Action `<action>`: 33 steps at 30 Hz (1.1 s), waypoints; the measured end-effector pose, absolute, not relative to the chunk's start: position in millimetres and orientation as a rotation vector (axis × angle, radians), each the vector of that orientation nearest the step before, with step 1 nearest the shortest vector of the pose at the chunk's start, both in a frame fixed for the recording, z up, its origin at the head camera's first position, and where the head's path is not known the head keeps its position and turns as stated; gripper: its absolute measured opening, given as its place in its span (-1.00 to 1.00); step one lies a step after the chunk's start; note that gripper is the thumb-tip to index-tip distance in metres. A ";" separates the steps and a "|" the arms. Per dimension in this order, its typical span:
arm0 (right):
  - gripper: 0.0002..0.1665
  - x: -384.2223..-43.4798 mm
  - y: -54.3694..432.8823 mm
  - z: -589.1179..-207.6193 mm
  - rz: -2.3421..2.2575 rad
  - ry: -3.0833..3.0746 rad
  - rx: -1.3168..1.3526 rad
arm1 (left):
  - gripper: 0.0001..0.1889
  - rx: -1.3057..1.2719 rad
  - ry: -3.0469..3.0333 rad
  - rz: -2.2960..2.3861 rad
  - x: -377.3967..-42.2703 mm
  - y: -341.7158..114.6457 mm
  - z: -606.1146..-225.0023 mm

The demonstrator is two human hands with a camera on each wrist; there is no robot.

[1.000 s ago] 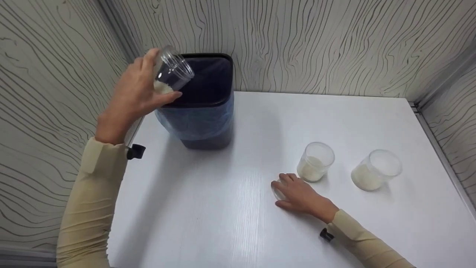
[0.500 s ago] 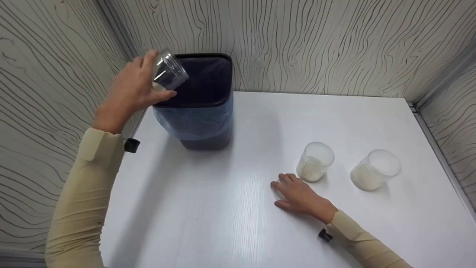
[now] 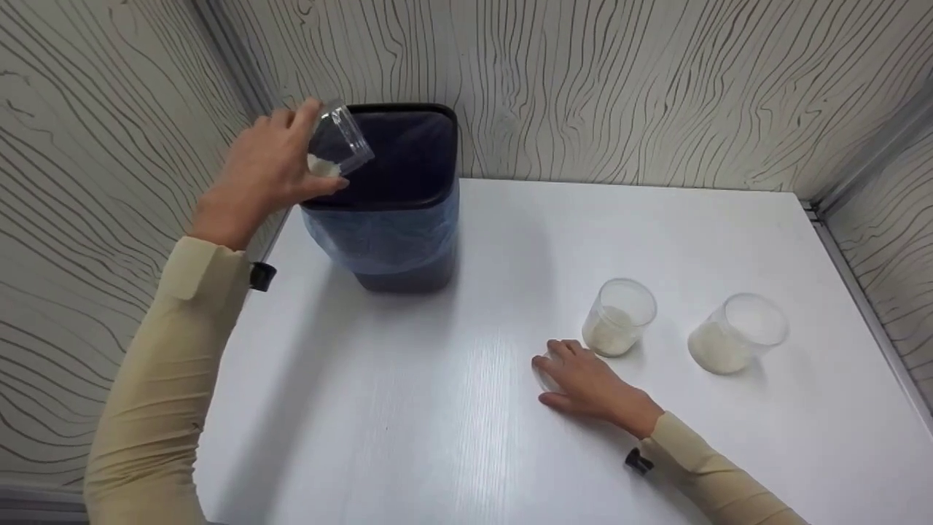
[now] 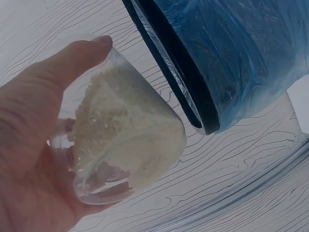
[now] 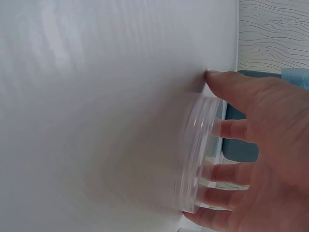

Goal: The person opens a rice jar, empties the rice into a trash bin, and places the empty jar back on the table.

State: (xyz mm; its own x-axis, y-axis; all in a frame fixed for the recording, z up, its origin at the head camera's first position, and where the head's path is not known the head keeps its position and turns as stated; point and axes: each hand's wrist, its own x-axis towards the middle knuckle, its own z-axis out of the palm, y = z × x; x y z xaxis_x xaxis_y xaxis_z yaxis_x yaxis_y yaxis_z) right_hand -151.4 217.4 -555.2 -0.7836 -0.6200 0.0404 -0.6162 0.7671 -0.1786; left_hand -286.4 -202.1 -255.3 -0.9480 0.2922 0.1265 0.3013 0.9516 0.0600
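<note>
My left hand (image 3: 259, 168) grips a clear plastic jar (image 3: 342, 138) at the upper left, tilted with its mouth over the near left rim of a dark bin (image 3: 404, 281). White grains that look like rice (image 4: 128, 125) lie along the jar's lower side in the left wrist view, and the thumb and fingers wrap round its wall. On the white table, my right hand (image 3: 587, 383) holds a clear round lid (image 5: 198, 150) by its edge, thumb on one side and fingers on the other. The hand covers most of the lid in the head view.
Two more clear jars, one nearer (image 3: 619, 317) and one farther right (image 3: 736, 335), stand open on the table (image 3: 496, 452), each partly filled with white grains. A blue bag (image 3: 386, 240) lines the bin. Wood-patterned walls (image 3: 583, 87) enclose the back and sides.
My left hand shifts slightly left, then a little back right, with the jar turning in it and its mouth staying over the bin's edge. The right hand and the lid stay put.
</note>
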 end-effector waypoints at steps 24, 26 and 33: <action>-0.39 -152.2 212.9 -552.4 -0.275 2.878 -0.975 | 0.02 -0.540 -2.997 0.100 -294.6 -191.1 -254.1; -0.39 -152.7 212.8 -552.2 -0.280 2.876 -0.973 | 0.02 -0.537 -3.000 0.110 -295.4 -189.9 -253.8; -0.38 -152.6 213.5 -551.4 -0.300 2.864 -0.957 | 0.04 -0.517 -3.029 0.192 -297.7 -183.9 -252.9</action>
